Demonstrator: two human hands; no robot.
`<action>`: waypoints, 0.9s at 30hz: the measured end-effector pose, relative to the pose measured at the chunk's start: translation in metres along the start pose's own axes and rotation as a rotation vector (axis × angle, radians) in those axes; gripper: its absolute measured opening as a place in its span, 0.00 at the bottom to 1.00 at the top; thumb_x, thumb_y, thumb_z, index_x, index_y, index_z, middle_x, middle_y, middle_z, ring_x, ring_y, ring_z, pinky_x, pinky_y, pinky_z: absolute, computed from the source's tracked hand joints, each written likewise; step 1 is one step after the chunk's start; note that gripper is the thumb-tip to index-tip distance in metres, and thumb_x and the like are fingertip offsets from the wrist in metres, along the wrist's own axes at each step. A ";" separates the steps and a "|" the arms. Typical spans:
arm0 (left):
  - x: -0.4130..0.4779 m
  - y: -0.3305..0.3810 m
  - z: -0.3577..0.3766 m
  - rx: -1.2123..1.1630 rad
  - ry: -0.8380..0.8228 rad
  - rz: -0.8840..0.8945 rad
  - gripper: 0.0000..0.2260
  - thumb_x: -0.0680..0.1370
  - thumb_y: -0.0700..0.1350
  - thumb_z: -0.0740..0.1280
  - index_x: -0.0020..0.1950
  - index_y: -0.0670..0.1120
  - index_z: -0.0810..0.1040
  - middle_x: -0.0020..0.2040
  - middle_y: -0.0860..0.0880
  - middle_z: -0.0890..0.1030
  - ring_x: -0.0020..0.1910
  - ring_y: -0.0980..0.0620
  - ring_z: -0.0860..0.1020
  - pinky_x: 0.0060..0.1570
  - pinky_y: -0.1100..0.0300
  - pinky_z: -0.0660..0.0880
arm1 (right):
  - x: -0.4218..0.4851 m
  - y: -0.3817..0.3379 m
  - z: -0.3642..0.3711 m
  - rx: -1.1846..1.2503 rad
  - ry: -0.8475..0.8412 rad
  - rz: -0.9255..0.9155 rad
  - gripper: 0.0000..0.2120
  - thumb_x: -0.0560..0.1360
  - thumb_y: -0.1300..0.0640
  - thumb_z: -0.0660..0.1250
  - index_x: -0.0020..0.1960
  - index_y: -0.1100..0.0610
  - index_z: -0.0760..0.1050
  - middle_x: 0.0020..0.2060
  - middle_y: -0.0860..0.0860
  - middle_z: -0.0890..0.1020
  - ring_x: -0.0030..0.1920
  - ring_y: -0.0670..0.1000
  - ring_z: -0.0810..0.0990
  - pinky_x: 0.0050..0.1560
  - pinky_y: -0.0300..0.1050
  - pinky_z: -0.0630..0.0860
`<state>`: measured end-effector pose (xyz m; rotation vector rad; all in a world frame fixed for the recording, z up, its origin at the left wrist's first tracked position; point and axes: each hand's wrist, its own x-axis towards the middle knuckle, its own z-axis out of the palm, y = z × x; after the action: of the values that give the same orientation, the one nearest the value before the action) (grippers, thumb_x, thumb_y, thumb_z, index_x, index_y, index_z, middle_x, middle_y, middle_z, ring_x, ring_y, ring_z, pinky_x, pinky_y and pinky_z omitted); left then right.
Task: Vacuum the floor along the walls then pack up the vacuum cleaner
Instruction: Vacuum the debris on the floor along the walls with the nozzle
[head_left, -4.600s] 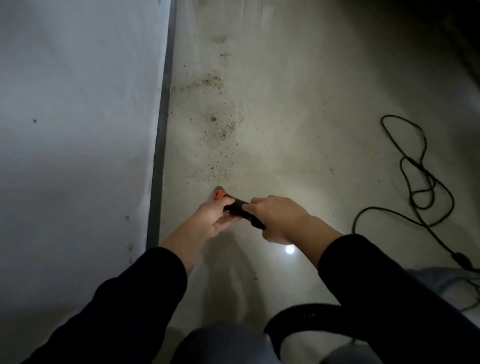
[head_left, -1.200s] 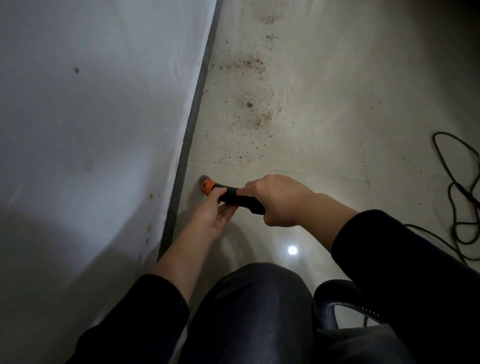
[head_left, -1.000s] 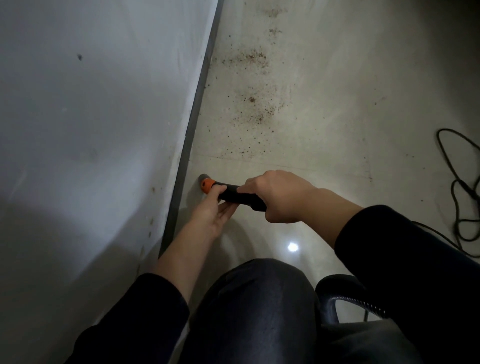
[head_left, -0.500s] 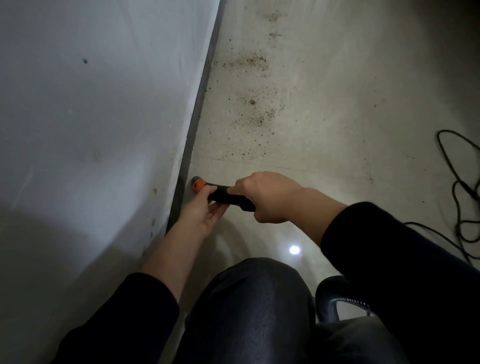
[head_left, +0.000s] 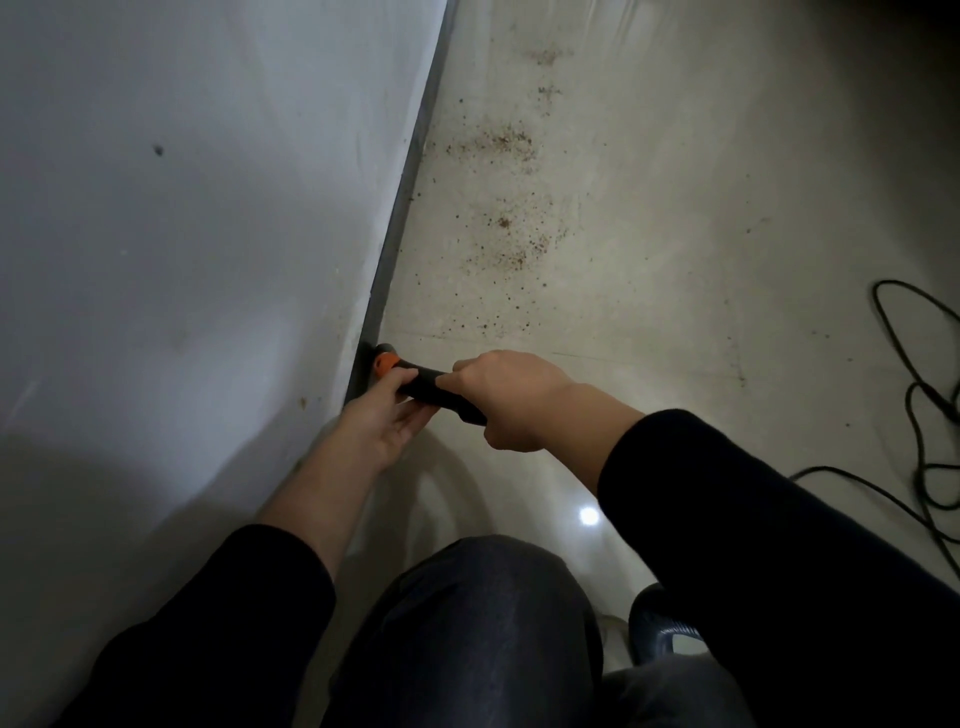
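Fingers (head_left: 457, 375) of the right hand (head_left: 511, 400) and left hand (head_left: 382, 423) grip the vacuum nozzle (head_left: 431, 388) mid-shaft, orange tip (head_left: 385, 362) just beyond. It seems rigid, light; hold there.

both hands (head_left: 519, 400) gripping nozzle (head_left: 415, 382), baseboard (head_left: 395, 228)

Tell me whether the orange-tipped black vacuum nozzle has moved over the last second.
Yes. The nozzle slid left, closing the floor gap to the dark grey baseboard under the wall.

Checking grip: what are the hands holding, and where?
The vacuum nozzle: right hand grips its black shaft, left hand holds near the orange tip.
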<state>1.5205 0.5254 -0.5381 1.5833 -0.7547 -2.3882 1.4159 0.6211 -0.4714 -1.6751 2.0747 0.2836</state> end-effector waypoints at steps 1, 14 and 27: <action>0.001 0.001 0.001 0.006 -0.004 0.005 0.14 0.80 0.38 0.65 0.64 0.36 0.73 0.56 0.39 0.80 0.47 0.46 0.81 0.34 0.60 0.80 | 0.001 0.001 0.000 -0.002 0.002 0.001 0.14 0.76 0.62 0.63 0.61 0.54 0.72 0.49 0.52 0.76 0.44 0.53 0.76 0.36 0.45 0.68; 0.014 -0.010 0.030 0.077 -0.063 -0.029 0.08 0.80 0.41 0.64 0.57 0.39 0.75 0.48 0.40 0.80 0.47 0.47 0.80 0.50 0.56 0.76 | -0.012 0.022 0.001 -0.055 0.027 0.078 0.15 0.76 0.62 0.63 0.62 0.54 0.71 0.50 0.53 0.75 0.42 0.53 0.73 0.30 0.42 0.62; 0.012 -0.022 0.058 0.162 -0.083 -0.064 0.04 0.80 0.41 0.65 0.50 0.40 0.75 0.47 0.38 0.80 0.46 0.47 0.81 0.54 0.56 0.76 | -0.035 0.038 0.004 -0.054 0.026 0.165 0.16 0.76 0.62 0.63 0.63 0.54 0.71 0.50 0.53 0.76 0.42 0.53 0.72 0.31 0.44 0.63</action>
<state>1.4657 0.5573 -0.5416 1.5984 -0.9493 -2.5093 1.3859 0.6618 -0.4631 -1.5478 2.2473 0.3757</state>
